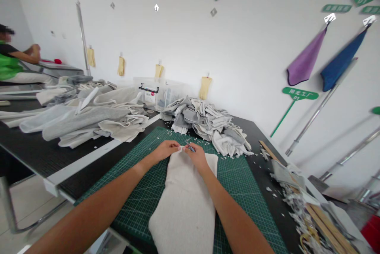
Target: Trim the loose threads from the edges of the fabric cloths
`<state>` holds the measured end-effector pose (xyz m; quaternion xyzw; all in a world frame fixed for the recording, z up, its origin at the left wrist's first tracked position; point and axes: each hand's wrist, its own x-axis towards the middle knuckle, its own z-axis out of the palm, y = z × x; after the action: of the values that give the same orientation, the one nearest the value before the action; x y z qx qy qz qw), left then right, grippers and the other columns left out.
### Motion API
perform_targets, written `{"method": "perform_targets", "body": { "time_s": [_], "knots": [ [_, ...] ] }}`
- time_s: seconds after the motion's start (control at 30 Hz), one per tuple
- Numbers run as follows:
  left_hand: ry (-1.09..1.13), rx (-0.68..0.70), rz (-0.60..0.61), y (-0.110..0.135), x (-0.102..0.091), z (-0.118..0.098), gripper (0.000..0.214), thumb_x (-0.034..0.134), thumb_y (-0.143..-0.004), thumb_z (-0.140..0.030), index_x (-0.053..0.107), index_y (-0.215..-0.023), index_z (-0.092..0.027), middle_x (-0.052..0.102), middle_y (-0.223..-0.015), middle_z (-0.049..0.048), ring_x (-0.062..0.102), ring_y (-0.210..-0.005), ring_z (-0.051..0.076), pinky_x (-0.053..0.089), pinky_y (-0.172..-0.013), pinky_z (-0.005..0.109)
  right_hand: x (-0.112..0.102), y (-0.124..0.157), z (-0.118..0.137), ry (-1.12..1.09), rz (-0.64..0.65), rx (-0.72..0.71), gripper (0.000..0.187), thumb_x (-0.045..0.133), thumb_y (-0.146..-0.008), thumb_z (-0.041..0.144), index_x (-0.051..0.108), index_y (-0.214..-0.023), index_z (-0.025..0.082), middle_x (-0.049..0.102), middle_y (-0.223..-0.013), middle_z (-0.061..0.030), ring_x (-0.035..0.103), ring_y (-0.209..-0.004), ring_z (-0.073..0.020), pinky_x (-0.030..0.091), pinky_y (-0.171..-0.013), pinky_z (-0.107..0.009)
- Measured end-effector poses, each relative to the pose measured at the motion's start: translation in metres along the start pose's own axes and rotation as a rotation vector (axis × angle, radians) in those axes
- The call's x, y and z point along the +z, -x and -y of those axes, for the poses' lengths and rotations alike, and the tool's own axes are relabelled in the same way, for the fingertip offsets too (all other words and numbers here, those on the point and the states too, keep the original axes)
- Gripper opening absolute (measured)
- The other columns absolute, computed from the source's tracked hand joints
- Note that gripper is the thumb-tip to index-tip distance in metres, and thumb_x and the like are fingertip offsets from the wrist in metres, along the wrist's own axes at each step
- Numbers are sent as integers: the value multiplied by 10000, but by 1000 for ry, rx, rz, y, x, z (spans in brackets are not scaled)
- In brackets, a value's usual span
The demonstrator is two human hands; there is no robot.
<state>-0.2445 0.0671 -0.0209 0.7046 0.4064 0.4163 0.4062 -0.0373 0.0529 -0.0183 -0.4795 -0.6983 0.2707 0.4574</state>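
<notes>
A long off-white fabric piece [187,202], shaped like a sleeve, lies lengthwise over the green cutting mat [127,202] and runs off the bottom of the view. At its far edge, my left hand [166,150] pinches the fabric between thumb and fingers. My right hand [195,155] is closed beside it, touching the same edge. A small pointed metal tool [190,147], perhaps snips, sticks out of the right hand's fingers. Its lower part is hidden in the grip.
Grey and white fabric pieces are heaped behind the mat [202,119] and at the left [86,115]. A clear plastic box [157,91] stands near the wall. Wooden strips [326,222] and scraps lie at the right edge. Another person [12,60] sits far left.
</notes>
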Motion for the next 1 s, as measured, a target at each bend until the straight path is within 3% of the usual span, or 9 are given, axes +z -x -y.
{"method": "perform_targets", "body": {
  "time_s": [0.13,0.3,0.5,0.73,1.0],
  "knots": [
    [16,13,-65,-2,0,4,408,713,-762,-504,744,-939,-138,721,-801,48,616,-731,169,438,-670,253,1,0,1,61,-7,-3,271,662,-813,460,698,-821,191,569,-680,26,445,-638,-125,314,-615,-239],
    [61,23,-34,1,0,1,381,663,-814,-486,761,-966,-151,749,-892,61,640,-803,187,460,-721,272,1,1,1,65,-1,-4,254,640,-828,446,684,-833,196,605,-717,18,478,-659,-135,338,-641,-246],
    [86,43,-104,-1,1,4,339,690,-800,-448,745,-950,-150,745,-881,59,644,-797,181,465,-720,267,2,1,5,81,8,-38,243,611,-849,439,671,-852,204,630,-780,9,506,-701,-149,358,-670,-250],
    [157,36,-140,-1,3,2,331,696,-803,-437,738,-962,-150,749,-900,64,659,-833,191,478,-752,273,4,9,14,56,15,-3,358,498,-933,568,651,-954,245,621,-787,21,521,-706,-154,354,-668,-253],
    [196,30,-133,1,6,-3,328,683,-812,-428,751,-973,-151,753,-922,65,658,-844,193,478,-767,275,4,16,21,87,62,-14,356,417,-977,578,603,-959,276,629,-843,36,571,-810,-166,363,-728,-254]
  ]
}}
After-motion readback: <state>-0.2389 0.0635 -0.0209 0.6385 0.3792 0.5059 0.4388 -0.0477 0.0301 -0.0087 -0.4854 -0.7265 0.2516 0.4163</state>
